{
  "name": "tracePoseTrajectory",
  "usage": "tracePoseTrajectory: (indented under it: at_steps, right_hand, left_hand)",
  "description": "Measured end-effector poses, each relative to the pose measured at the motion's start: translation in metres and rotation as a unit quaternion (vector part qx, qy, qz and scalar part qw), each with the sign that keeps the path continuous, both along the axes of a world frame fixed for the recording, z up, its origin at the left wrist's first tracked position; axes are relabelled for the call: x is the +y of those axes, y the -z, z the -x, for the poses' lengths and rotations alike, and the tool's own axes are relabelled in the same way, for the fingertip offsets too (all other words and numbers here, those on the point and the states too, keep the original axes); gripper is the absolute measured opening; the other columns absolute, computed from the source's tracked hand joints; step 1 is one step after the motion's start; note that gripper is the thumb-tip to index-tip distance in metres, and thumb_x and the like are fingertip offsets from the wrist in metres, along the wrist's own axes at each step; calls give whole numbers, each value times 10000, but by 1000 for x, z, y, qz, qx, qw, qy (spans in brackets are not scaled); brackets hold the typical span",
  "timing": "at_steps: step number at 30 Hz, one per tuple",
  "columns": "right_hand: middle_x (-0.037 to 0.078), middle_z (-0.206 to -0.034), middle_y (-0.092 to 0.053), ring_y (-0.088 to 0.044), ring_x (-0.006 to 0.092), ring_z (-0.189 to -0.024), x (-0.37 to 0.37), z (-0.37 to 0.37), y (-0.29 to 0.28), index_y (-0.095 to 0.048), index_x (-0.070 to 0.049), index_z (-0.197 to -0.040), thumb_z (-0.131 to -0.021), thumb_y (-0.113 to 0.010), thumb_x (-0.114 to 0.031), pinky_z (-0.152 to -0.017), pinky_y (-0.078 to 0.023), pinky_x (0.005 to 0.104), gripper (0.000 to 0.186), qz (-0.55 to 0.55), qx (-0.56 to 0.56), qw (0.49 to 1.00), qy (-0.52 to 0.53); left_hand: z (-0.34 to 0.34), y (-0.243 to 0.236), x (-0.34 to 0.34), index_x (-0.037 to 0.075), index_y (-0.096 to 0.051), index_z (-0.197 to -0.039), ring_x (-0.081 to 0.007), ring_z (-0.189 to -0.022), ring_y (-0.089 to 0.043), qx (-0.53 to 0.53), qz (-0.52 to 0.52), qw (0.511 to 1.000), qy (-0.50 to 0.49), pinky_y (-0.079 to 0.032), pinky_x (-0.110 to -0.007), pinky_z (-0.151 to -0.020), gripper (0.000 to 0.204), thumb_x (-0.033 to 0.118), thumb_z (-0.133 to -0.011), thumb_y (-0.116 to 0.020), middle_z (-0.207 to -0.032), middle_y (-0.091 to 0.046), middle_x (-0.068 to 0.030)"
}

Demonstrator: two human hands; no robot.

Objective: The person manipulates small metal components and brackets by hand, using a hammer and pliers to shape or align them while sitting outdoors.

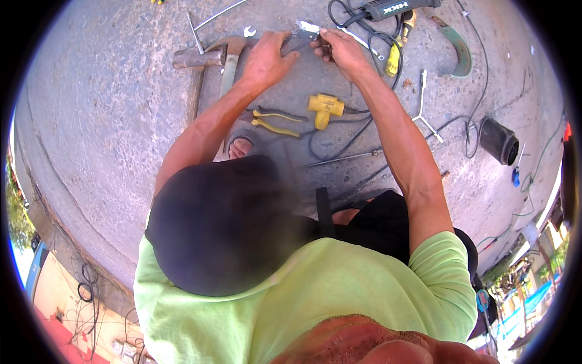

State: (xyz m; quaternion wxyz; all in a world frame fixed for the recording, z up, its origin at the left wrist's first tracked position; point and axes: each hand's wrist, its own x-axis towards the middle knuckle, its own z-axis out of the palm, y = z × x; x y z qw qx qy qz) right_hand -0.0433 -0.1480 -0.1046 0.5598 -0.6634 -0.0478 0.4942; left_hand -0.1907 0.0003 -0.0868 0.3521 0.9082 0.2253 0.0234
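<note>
My left hand (271, 60) is closed at the end of a dark grey metal piece (298, 40) held just above the concrete floor. Across from it, my right hand (343, 51) pinches the piece's other side between thumb and fingers. A bright, shiny part (308, 26) shows at the far edge between the hands; glare hides its shape. Left of my left hand lies a claw hammer (230, 64), partly over a sledgehammer (199, 58). A small open-end wrench (249, 31) rests just beyond that hand.
Nearer me lie yellow-handled pliers (276, 121) and a yellow socket block (325, 109) with its cable. A corded power tool (397, 8), a yellow screwdriver (393, 59), a Y-shaped wrench (426, 109), a curved green piece (458, 51) and a black cylinder (498, 141) lie to the right.
</note>
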Motion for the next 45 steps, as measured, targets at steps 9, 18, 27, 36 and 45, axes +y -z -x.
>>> tracePoseTrajectory:
  at_steps: [9, 18, 27, 36, 45]
  right_hand:
    - [32, -951, -714, -622, 82, -770, 1, 2, 1, -643, -51, -1140, -1028, -573, -259, -668, -457, 245, 247, -39, 20, 999, 28]
    - [22, -950, -719, -624, 61, -764, 1, 3, 3, -651, -28, -1168, -983, -650, -201, -655, -454, 225, 253, -14, -53, 999, 4]
    - [23, -946, -721, -626, 60, -767, 2, 1, 9, -660, -28, -1134, -987, -637, -191, -654, -455, 222, 221, 11, -89, 996, 1]
    - [18, -905, -696, -627, 88, -749, -9, -15, 3, -628, -72, -1088, -997, -609, -171, -639, -457, 235, 136, -16, -6, 998, 68]
    - [39, -893, -677, -623, 101, -754, -13, -27, 2, -615, -66, -1072, -1001, -603, -167, -640, -466, 250, 124, -57, 28, 993, 97]
  left_hand:
    - [1, 3, 2, -9, -595, -1302, -360, -1071, -639, -21, -1, 1000, 7, -501, -432, -945, 545, 293, -864, -712, -1154, -639, -214]
    - [-1, 0, 0, 30, -598, -1304, -378, -1106, -628, -1, 4, 1000, -1, -509, -447, -950, 534, 249, -840, -745, -1199, -618, -216]
    - [-4, 1, 0, 32, -599, -1293, -378, -1104, -632, -10, 0, 1000, 1, -514, -444, -946, 530, 236, -830, -757, -1213, -621, -214]
    - [10, -5, 30, -1, -605, -1310, -206, -838, -669, 35, 346, 935, -70, -538, -332, -781, 407, 201, -957, -618, -1026, -724, -131]
    - [32, -15, 36, -38, -631, -1202, -140, -755, -648, 52, 476, 876, -61, -512, -286, -689, 312, 188, -990, -595, -986, -722, -109]
